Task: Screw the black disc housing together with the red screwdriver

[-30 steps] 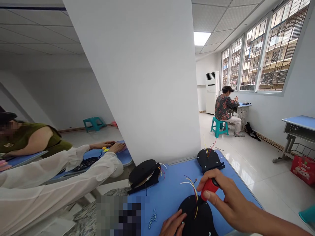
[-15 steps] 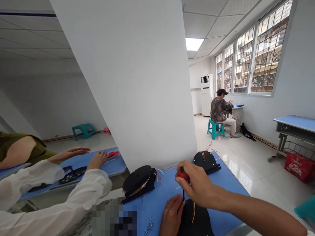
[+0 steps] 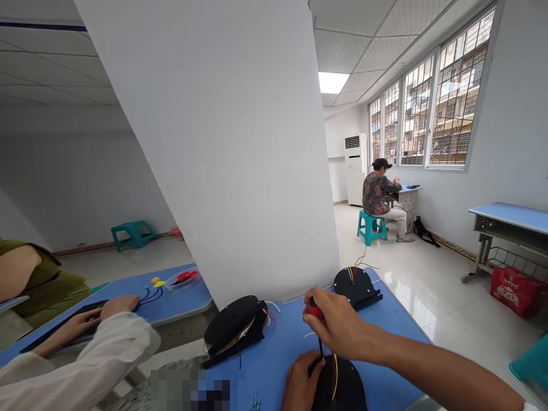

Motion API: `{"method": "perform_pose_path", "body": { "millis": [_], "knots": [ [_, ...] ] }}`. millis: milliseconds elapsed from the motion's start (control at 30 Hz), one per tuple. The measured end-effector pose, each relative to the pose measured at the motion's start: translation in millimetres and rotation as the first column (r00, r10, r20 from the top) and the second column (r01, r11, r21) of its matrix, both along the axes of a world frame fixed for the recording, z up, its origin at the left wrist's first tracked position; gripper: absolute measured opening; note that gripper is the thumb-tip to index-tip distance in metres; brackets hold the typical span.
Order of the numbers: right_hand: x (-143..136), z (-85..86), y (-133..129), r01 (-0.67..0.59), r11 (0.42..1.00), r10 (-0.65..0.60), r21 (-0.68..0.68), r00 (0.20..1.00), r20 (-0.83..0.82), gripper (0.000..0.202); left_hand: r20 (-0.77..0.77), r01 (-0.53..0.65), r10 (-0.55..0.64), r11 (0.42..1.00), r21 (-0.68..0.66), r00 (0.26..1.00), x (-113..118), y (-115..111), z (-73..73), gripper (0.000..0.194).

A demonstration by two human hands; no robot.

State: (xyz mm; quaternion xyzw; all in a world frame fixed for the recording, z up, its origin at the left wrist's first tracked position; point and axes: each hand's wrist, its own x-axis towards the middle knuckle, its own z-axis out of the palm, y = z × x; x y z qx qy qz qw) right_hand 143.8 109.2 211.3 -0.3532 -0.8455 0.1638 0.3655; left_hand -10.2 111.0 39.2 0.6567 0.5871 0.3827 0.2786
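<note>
Head view, from left to right: a co-worker's white sleeve (image 3: 85,354) lies across the neighbouring blue desk (image 3: 180,302), well to the left of the person's own hands, with a small dish of red bits (image 3: 183,278) on it further back. A black disc assembly (image 3: 233,328) with trailing wires sits on the person's blue table (image 3: 274,348), up and to the left of the left hand.

The left hand (image 3: 302,385) rests low on the table, fingers curled against the left edge of a black round plate (image 3: 342,391), steadying it. This plate lies at the bottom edge of the view, directly under the right hand, with yellow and red wires (image 3: 335,371) rising from its top.

The right hand (image 3: 338,325) hovers just above the left one, fist wrapped tightly round the red handle of a screwdriver (image 3: 315,319). The thin dark shaft points straight down, and its tip meets the plate right beside the left fingertips.

Beyond the right hand stands another black disc (image 3: 355,284) with wires sticking up. Far to the right, another person (image 3: 379,194) sits on a teal stool (image 3: 370,225) near the windows.
</note>
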Motion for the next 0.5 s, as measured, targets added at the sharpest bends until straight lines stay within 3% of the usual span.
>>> {"method": "perform_pose_path", "body": {
  "millis": [500],
  "knots": [
    [-3.3,1.8,3.8,-0.011,1.000,0.012,-0.016,1.000,0.027,0.017,0.177,0.024,-0.009,0.996,-0.082,0.984,-7.6,-1.5,-4.1,0.039]
  ]
}}
